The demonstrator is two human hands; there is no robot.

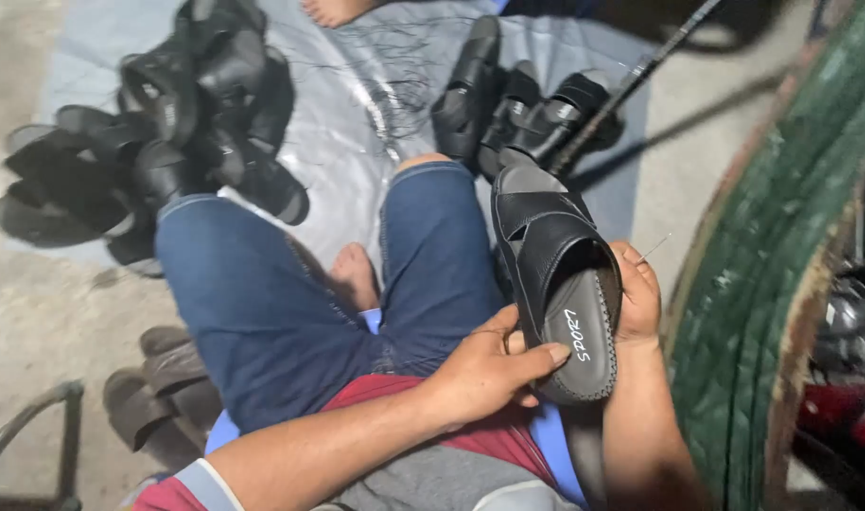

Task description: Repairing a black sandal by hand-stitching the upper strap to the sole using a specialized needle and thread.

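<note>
A black leather sandal (557,284) with crossed straps is held in the lower right of the frame, its toe pointing toward the top and its grey insole facing the camera. The left hand (484,369) is placed at the sandal's heel end from the left, fingers close together and pressed on the insole's stitched edge, thumb laid across it. The right hand (637,298) is wrapped around the sandal's right side, fingers curled against the sole; a thin needle (655,248) is seen sticking up from the fingertips. Blue denim shorts (290,293) are seen at centre, with a bare foot (355,276) tucked between the knees. A heap of black sandals (167,123) is piled at upper left on a grey plastic sheet (357,85), and a smaller group (517,109) is lined up at upper centre. A green curved edge (782,284) fills the right side.
</note>
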